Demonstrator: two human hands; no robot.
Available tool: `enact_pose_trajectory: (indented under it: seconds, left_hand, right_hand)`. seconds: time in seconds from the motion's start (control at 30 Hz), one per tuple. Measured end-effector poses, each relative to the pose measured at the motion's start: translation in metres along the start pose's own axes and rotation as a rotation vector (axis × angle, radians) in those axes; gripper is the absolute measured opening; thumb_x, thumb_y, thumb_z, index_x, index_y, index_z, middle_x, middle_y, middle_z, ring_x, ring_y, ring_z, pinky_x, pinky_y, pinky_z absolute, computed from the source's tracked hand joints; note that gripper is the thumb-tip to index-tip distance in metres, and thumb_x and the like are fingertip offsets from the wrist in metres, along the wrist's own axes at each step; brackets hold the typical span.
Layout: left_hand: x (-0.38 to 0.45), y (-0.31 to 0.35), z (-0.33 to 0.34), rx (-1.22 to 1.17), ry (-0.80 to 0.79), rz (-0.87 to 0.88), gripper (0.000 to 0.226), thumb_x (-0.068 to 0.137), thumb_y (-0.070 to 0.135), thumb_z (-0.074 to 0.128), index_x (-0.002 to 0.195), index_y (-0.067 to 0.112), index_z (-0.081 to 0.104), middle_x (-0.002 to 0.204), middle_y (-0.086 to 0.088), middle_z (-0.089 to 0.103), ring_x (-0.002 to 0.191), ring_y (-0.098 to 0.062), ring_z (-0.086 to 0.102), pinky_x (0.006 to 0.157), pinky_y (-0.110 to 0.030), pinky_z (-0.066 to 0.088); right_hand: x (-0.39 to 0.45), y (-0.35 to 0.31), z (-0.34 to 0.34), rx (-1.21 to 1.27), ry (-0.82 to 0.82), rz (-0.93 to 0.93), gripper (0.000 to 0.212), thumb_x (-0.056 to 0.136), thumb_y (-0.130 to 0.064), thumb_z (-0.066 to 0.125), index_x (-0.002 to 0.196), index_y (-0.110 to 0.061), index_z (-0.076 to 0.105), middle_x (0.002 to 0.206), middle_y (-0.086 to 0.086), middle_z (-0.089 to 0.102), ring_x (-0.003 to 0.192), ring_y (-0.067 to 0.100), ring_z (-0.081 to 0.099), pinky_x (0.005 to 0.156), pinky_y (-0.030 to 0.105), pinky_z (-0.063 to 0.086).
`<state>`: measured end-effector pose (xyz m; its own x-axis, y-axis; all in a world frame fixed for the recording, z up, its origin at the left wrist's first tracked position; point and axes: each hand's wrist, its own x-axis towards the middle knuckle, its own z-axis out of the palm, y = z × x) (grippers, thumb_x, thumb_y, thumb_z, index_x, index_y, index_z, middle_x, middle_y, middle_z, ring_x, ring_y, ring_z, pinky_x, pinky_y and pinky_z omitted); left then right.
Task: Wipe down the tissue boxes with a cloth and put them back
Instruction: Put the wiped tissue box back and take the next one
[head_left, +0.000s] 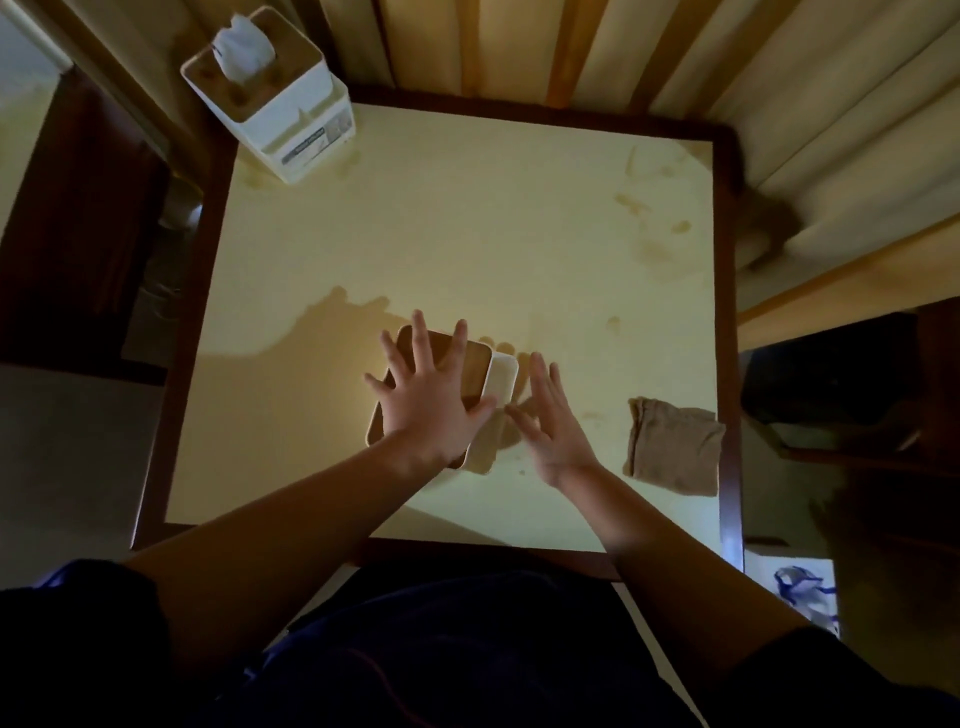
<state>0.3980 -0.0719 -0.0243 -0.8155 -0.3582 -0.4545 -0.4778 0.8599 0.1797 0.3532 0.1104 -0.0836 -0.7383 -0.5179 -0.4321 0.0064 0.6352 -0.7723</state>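
Nearest, left hand (428, 400) spread flat atop white tissue box with brown wooden lid (457, 364), right hand (550, 421) open beside it, gripping nothing; folded tan cloth (672, 449) just rightward, nearer right hand; farther off, second white tissue box (291, 104) at table's far-left corner.
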Motion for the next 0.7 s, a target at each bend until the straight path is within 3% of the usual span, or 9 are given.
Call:
enact_pose_trajectory:
  seconds: [0.1,0.2,0.3,0.4,0.5,0.6,0.7]
  left_hand:
    - [0.001,0.01,-0.002,0.057,0.022,0.062,0.099,0.089,0.078,0.043,0.162,0.037,-0.01,0.169,-0.011,-0.023,0.155,-0.048,-0.016,0.12,-0.073,0.005]
    - [0.004,0.024,-0.011,0.049,0.06,0.23,0.092,0.094,0.067,0.047,0.165,0.034,-0.003,0.171,-0.011,-0.019,0.156,-0.043,-0.015,0.125,-0.064,0.003]
    - [0.014,0.038,-0.014,0.03,0.055,0.399,0.087,0.098,0.058,0.049,0.165,0.031,0.0,0.171,-0.008,-0.019,0.158,-0.038,-0.015,0.128,-0.058,0.002]
    - [0.031,0.057,-0.016,0.057,0.024,0.477,0.085,0.1,0.055,0.049,0.166,0.032,0.0,0.172,-0.006,-0.015,0.159,-0.036,-0.013,0.129,-0.054,0.002]
    - [0.053,0.077,-0.021,0.05,-0.032,0.475,0.084,0.1,0.054,0.05,0.166,0.031,0.003,0.174,-0.006,-0.007,0.16,-0.033,-0.006,0.129,-0.051,0.006]
    - [0.082,0.093,-0.024,0.037,-0.058,0.428,0.083,0.1,0.055,0.052,0.166,0.031,0.008,0.174,-0.006,0.002,0.16,-0.032,0.003,0.129,-0.048,0.011]
    - [0.118,0.105,-0.025,0.034,-0.086,0.384,0.082,0.099,0.056,0.052,0.166,0.029,0.012,0.173,-0.006,0.006,0.159,-0.031,0.007,0.128,-0.048,0.015]
  right_hand:
    - [-0.031,0.034,-0.028,-0.103,0.162,0.04,0.072,0.103,-0.068,0.029,0.167,-0.04,0.014,0.175,-0.017,0.003,0.161,0.005,-0.011,0.126,0.037,0.003]
    - [-0.074,0.096,-0.061,-0.329,0.319,0.104,0.066,0.109,-0.052,0.023,0.169,-0.026,0.016,0.177,-0.004,0.01,0.164,0.021,-0.002,0.132,0.054,0.011]
    - [-0.105,0.141,-0.08,-0.547,0.254,0.212,0.066,0.109,-0.045,0.02,0.169,-0.021,0.008,0.175,0.0,0.003,0.163,0.025,-0.003,0.13,0.059,0.017]
    - [-0.105,0.156,-0.091,-0.675,0.129,0.185,0.066,0.108,-0.05,0.017,0.168,-0.025,-0.001,0.176,-0.003,-0.005,0.163,0.021,-0.011,0.131,0.055,0.014]
    - [-0.084,0.146,-0.094,-0.737,0.096,0.145,0.07,0.108,-0.055,0.022,0.169,-0.029,-0.002,0.177,-0.006,-0.009,0.162,0.02,-0.017,0.132,0.051,0.002]
    - [-0.055,0.127,-0.092,-0.825,0.08,0.077,0.075,0.106,-0.055,0.028,0.17,-0.022,0.005,0.176,-0.001,-0.003,0.162,0.022,-0.015,0.132,0.052,0.001]
    - [-0.028,0.115,-0.087,-0.81,0.039,0.053,0.075,0.107,-0.05,0.021,0.169,-0.017,-0.006,0.176,0.003,-0.015,0.161,0.019,-0.022,0.133,0.048,0.001]
